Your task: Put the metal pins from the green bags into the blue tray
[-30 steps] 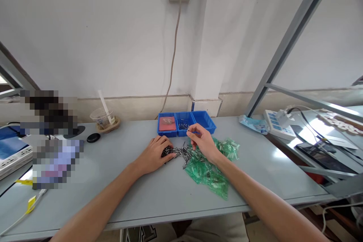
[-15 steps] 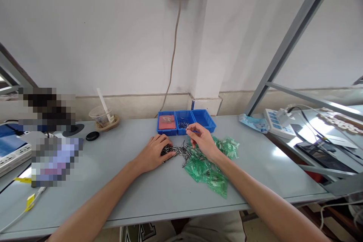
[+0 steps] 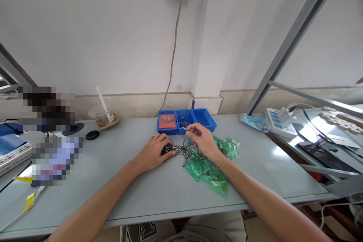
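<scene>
On the smooth grey table [image 3: 119, 193], the left hand [image 3: 153, 154] cups slim metal pins [image 3: 177, 151] while the right hand [image 3: 202, 141] pinches one pin [image 3: 185, 129] beside crinkly green bags [image 3: 210, 170].

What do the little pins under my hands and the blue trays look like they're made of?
Pins: probably metal, with a grey, shiny glint; the right hand pinches one. Blue trays: likely moulded plastic, uniform glossy colour with thin walls. Green sleeves: translucent, seemingly plastic.
</scene>
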Available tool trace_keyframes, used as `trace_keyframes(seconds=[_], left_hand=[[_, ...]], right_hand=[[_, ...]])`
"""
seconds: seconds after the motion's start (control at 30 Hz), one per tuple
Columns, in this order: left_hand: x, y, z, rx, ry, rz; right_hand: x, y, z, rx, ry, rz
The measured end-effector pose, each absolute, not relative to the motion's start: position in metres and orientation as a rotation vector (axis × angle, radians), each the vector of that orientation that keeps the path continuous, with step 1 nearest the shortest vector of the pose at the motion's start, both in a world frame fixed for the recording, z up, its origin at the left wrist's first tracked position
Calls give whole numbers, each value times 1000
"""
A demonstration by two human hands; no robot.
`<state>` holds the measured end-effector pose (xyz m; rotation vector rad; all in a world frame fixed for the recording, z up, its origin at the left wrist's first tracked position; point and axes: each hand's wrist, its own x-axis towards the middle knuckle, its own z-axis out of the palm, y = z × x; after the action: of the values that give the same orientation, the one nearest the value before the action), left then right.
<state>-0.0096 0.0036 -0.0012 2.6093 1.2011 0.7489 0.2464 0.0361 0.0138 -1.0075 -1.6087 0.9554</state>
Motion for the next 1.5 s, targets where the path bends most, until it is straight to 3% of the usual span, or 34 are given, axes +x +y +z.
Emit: trace_keyframes(seconds=[0.4, 0.67, 1.1, 1.5], left_hand=[[-10, 2, 0, 2610, 1195, 735], [-10, 3, -1, 2608, 1195, 739], [-11, 2, 1, 2615, 1204, 734], [-10, 2, 0, 2609, 1199, 734]], right_hand=[[245, 34, 15, -992, -1507, 1101], [245, 32, 20, -888, -1295, 1390], [245, 35, 16, -951, -1479, 1062], [241, 30, 20, -957, -1266, 1360]])
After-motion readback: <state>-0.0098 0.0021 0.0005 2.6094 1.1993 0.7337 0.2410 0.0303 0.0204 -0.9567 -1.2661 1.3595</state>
